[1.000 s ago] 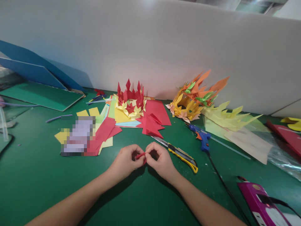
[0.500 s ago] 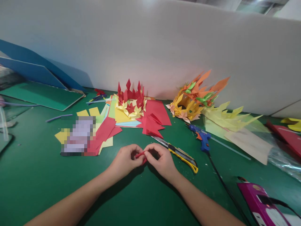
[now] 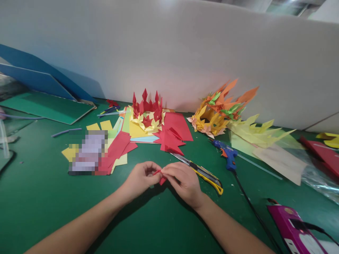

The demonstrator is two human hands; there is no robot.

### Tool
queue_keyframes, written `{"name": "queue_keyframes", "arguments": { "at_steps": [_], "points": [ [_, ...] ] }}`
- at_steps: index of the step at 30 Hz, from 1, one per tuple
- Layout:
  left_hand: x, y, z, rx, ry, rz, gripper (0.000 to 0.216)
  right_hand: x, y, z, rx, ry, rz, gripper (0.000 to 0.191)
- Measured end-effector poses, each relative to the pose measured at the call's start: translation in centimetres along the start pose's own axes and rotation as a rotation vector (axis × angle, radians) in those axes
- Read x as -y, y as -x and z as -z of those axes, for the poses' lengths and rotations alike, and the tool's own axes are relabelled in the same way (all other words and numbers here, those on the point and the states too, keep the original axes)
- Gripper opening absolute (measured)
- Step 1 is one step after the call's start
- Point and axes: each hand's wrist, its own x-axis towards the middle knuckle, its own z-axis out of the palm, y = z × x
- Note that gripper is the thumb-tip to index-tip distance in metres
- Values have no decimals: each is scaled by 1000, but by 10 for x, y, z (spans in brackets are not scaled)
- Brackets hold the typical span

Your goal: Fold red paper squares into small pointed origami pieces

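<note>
A small folded piece of red paper (image 3: 162,180) is pinched between my two hands, just above the green table. My left hand (image 3: 141,180) grips it from the left, thumb against curled fingers. From the right, my right hand (image 3: 185,181) pinches its upper edge, with fingertips meeting those of the left. Most of the paper's folds are hidden by the fingers. Close beyond my right hand lies a yellow utility knife (image 3: 206,176) with its blade out, pointing to red paper sheets (image 3: 172,139). Behind stands a red and pale yellow paper crown (image 3: 147,113).
A blue glue gun (image 3: 228,157) lies to the right, its cord running towards a purple power strip (image 3: 291,225). An orange and yellow paper crown (image 3: 212,116) stands behind it. On the left are a blurred-out phone-shaped object (image 3: 90,151), coloured paper and blue boards (image 3: 39,84).
My right hand has turned and shifted slightly, its fingers now more stretched over the red paper. More of the paper's lower part shows. My left hand has barely moved.
</note>
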Motion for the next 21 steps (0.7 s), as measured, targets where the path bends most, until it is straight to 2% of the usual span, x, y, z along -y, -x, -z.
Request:
{"name": "queue_keyframes", "arguments": {
  "at_steps": [11,18,21],
  "points": [
    [-9,3,1,-4,97,37,14,0,0,2,-10,63,78,21],
    [-11,4,2,43,137,37,20,-1,0,3,-21,25,28,21],
    [-9,4,2,44,118,-4,19,0,1,3,-43,-65,-69,21]
  ]
}}
